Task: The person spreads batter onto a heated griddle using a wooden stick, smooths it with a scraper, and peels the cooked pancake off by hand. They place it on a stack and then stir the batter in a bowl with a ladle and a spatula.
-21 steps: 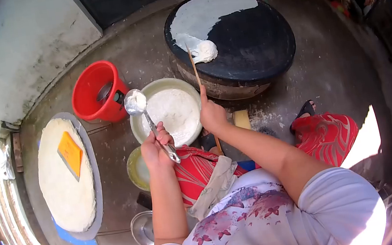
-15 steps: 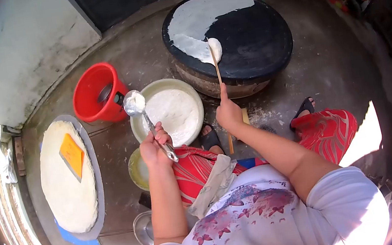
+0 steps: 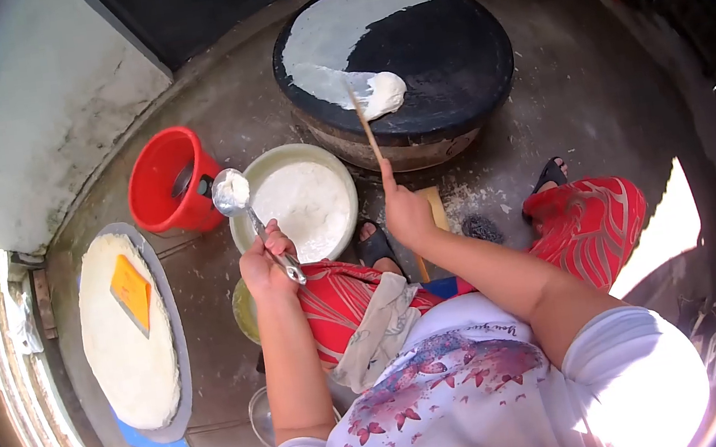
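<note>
My left hand (image 3: 266, 263) is closed round the handle of a metal ladle (image 3: 230, 192) with white batter in its bowl, near a pale basin (image 3: 347, 180) of white batter (image 3: 304, 211). My right hand (image 3: 410, 216) grips a thin wooden stick (image 3: 368, 132), its far end over the edge of a large round black griddle (image 3: 445, 58). Beside the stick's tip lies a thick white lump of batter (image 3: 384, 94). A thin white layer (image 3: 324, 33) covers the griddle's left and far side in a curve.
A red bucket (image 3: 157, 191) stands left of the basin. At the far left, a stack of pale flat rounds (image 3: 129, 371) carries a yellow scraper (image 3: 128, 285). A wooden piece (image 3: 433, 209) lies by my right hand. Sandalled feet (image 3: 372, 244) rest on the floor.
The batter lump has shifted right relative to the stick, and the stick's tip now lies to its left. The whole view has moved slightly. Both hands keep their holds.
</note>
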Motion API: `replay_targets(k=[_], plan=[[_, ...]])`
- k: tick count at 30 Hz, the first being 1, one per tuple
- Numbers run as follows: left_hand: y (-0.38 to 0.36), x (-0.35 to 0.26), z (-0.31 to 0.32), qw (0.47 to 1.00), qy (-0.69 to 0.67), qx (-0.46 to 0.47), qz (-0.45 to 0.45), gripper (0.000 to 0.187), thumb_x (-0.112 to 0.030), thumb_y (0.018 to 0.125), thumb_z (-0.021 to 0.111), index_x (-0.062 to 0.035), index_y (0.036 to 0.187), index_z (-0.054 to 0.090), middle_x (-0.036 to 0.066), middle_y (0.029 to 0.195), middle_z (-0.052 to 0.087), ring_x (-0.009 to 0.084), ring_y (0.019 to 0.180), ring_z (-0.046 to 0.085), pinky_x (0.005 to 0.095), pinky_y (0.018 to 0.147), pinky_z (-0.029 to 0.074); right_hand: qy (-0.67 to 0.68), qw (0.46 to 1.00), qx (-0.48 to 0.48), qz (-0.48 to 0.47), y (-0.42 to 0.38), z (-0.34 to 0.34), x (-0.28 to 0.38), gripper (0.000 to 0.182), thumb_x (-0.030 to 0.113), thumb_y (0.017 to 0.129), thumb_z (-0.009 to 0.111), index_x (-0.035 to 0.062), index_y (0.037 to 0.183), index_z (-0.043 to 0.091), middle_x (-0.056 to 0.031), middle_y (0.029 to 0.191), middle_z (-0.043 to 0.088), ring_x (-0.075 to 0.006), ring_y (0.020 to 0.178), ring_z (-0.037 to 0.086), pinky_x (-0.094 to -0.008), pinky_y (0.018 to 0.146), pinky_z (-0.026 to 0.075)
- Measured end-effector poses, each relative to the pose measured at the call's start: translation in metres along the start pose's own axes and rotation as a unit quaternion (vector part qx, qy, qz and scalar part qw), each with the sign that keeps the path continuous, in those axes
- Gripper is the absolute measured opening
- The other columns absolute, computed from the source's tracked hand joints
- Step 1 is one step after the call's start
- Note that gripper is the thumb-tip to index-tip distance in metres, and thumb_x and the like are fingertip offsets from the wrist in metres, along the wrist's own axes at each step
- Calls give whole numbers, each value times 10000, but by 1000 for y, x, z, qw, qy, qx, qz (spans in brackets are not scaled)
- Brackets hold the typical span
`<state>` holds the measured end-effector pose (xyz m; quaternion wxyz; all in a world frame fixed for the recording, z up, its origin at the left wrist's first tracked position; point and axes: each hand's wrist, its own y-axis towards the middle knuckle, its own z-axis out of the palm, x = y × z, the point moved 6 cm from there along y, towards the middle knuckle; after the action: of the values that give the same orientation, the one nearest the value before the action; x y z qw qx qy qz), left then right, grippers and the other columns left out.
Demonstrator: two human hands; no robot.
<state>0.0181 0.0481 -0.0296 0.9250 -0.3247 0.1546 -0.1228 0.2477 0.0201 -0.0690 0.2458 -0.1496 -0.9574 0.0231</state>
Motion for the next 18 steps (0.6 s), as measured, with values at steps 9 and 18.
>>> replay_targets(k=[9, 18], plan=[[4, 2, 7, 1000, -5, 13, -3, 265, -126, 926, 306, 101, 1033, 391, 63, 752, 440, 110, 528, 399, 212, 437, 384, -81, 996, -27, 3, 3, -28, -41, 785, 48, 744, 495, 32, 1393, 52, -183, 803, 588, -307, 656, 614, -397, 560, 497], [10, 9, 13, 999, 0, 32, -23, 261, -125, 925, 314, 99, 1032, 394, 64, 769, 451, 112, 537, 411, 219, 446, 392, -133, 990, -49, -3, 6, -52, -84, 751, 27, 728, 478, 52, 1394, 132, -162, 770, 570, -281, 568, 599, -377, 493, 487]])
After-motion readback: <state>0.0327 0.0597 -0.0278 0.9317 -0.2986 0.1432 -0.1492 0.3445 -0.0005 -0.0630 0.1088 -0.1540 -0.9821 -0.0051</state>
